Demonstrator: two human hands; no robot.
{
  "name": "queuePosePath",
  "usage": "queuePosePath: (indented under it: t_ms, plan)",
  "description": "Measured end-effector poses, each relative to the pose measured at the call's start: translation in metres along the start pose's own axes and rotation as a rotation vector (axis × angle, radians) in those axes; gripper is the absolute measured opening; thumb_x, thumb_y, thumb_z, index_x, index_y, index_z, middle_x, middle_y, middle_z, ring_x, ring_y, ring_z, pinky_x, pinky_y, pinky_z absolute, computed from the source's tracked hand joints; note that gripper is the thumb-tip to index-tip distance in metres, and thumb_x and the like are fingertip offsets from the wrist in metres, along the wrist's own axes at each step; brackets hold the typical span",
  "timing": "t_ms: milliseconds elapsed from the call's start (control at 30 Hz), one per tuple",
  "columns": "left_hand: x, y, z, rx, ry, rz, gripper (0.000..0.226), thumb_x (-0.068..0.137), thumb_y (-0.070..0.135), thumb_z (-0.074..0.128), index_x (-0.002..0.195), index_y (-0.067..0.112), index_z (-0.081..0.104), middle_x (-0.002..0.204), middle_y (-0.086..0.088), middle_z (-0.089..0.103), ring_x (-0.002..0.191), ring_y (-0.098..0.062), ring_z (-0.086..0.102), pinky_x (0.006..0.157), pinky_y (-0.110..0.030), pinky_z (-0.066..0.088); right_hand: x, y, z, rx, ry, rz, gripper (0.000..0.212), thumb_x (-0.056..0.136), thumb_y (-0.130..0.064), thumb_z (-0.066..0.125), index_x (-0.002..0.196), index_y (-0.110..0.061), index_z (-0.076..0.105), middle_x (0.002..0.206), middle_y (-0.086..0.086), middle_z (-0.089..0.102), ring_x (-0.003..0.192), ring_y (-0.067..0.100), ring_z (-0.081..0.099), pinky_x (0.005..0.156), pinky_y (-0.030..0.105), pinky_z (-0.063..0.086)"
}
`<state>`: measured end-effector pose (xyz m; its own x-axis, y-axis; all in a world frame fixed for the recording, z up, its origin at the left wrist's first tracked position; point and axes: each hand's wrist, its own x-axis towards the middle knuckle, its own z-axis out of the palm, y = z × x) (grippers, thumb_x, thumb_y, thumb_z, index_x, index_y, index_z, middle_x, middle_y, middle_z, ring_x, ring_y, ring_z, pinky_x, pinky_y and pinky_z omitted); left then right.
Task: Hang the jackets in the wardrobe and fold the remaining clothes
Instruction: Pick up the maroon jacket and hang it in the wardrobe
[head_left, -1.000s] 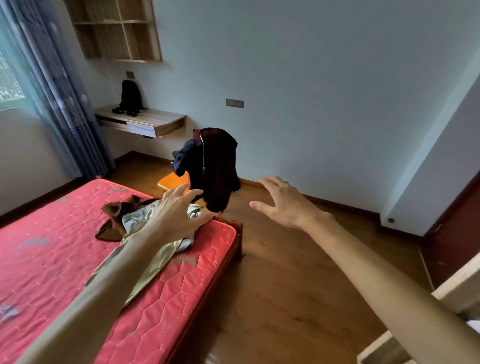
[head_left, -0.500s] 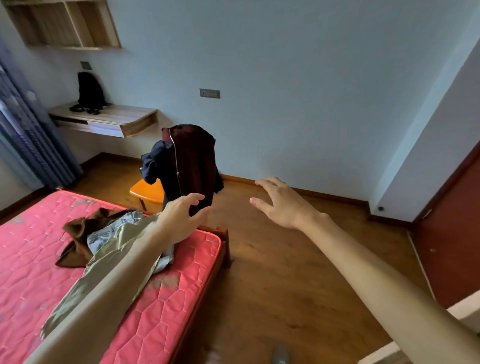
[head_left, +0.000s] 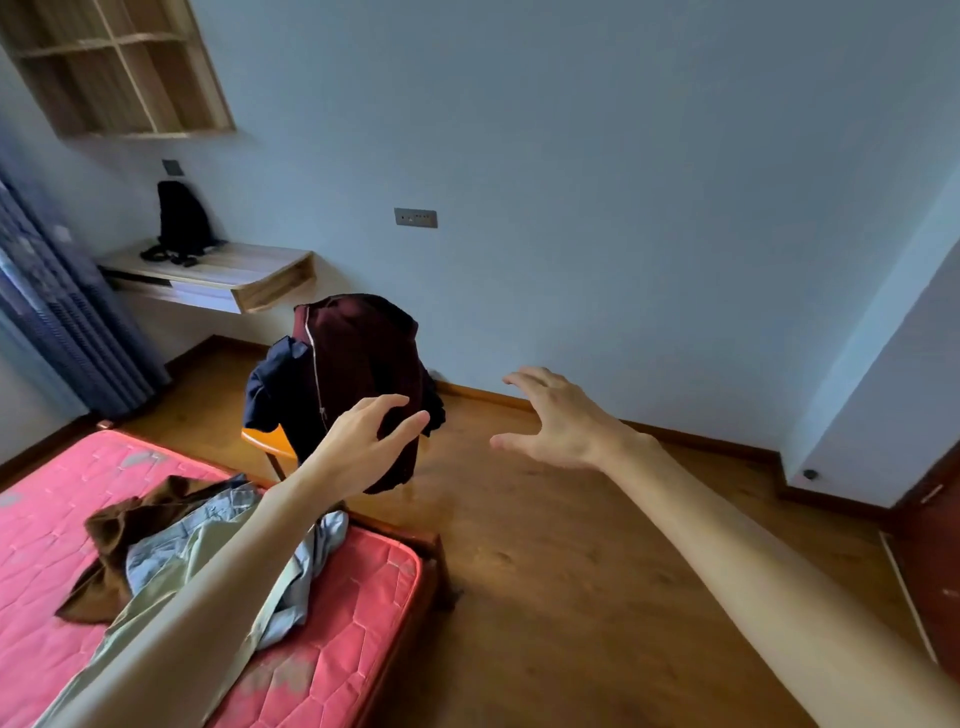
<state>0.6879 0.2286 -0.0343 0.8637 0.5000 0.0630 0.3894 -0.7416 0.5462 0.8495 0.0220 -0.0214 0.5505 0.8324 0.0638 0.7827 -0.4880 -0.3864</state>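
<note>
A dark maroon jacket (head_left: 363, 358) hangs over the back of an orange chair (head_left: 265, 441), with a navy garment (head_left: 272, 387) draped on its left side. My left hand (head_left: 363, 441) is stretched out in front of the jacket's lower part, fingers apart, holding nothing. My right hand (head_left: 556, 421) reaches forward to the right of the jacket, also spread and empty, over the floor. On the red mattress (head_left: 67, 519) lies a heap of clothes: a brown garment (head_left: 130, 530), a light blue shirt (head_left: 218, 530) and a pale olive garment (head_left: 161, 597), partly hidden by my left forearm.
The bed's wooden corner (head_left: 434, 551) stands between me and the chair. A wall desk (head_left: 223, 275) carries a black bag (head_left: 182, 215), with shelves (head_left: 119, 67) above and a blue curtain (head_left: 57, 322) at the left. Open wooden floor (head_left: 571, 571) lies to the right; a dark red door (head_left: 935, 561) is at the far right.
The view has closed in on the chair. Both hands have moved forward toward the maroon jacket; the left hand now overlaps its lower part. Both stay spread and empty.
</note>
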Motion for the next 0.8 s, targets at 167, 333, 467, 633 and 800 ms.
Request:
queuePosePath:
  t_ms: [167, 333, 467, 633, 800]
  plan:
    - [0.054, 0.010, 0.016, 0.028, -0.005, 0.002, 0.065, 0.094, 0.061, 0.048, 0.146, 0.022, 0.046, 0.151, -0.004, 0.047, 0.139, -0.022, 0.042, 0.113, -0.039, 0.036, 0.047, 0.039, -0.006, 0.032, -0.013, -0.019, 0.078, 0.088, -0.047, 0.063, 0.154, -0.023, 0.028, 0.159, -0.002, 0.028, 0.145, 0.022, 0.031, 0.116, 0.037, 0.033]
    - [0.110, 0.006, 0.031, 0.012, -0.031, -0.023, 0.067, 0.095, 0.060, 0.047, 0.150, 0.022, 0.040, 0.154, -0.006, 0.042, 0.139, -0.024, 0.042, 0.113, -0.039, 0.036, 0.094, 0.067, -0.001, 0.025, -0.040, -0.008, 0.074, 0.091, -0.045, 0.059, 0.154, -0.022, 0.028, 0.160, -0.001, 0.027, 0.145, 0.024, 0.031, 0.115, 0.038, 0.034]
    - [0.163, -0.008, 0.039, 0.000, -0.054, -0.022, 0.073, 0.092, 0.066, 0.045, 0.151, 0.024, 0.038, 0.154, -0.006, 0.041, 0.137, -0.024, 0.045, 0.111, -0.041, 0.040, 0.138, 0.089, 0.006, 0.015, -0.049, 0.022, 0.073, 0.093, -0.051, 0.057, 0.153, -0.023, 0.029, 0.159, -0.002, 0.028, 0.144, 0.023, 0.033, 0.115, 0.039, 0.035]
    - [0.234, -0.031, 0.041, -0.042, -0.050, -0.002, 0.080, 0.087, 0.072, 0.046, 0.151, 0.025, 0.037, 0.154, -0.005, 0.042, 0.136, -0.024, 0.046, 0.111, -0.044, 0.041, 0.204, 0.109, 0.006, -0.046, -0.013, 0.044, 0.070, 0.094, -0.053, 0.056, 0.152, -0.022, 0.033, 0.156, -0.002, 0.034, 0.142, 0.020, 0.033, 0.115, 0.037, 0.033]
    - [0.314, -0.054, 0.021, -0.052, -0.043, 0.030, 0.086, 0.084, 0.079, 0.043, 0.151, 0.025, 0.038, 0.155, -0.004, 0.040, 0.142, -0.025, 0.038, 0.116, -0.046, 0.035, 0.290, 0.119, -0.001, -0.173, 0.005, 0.023, 0.070, 0.093, -0.055, 0.054, 0.151, -0.022, 0.035, 0.157, -0.001, 0.034, 0.147, 0.020, 0.025, 0.121, 0.039, 0.013]
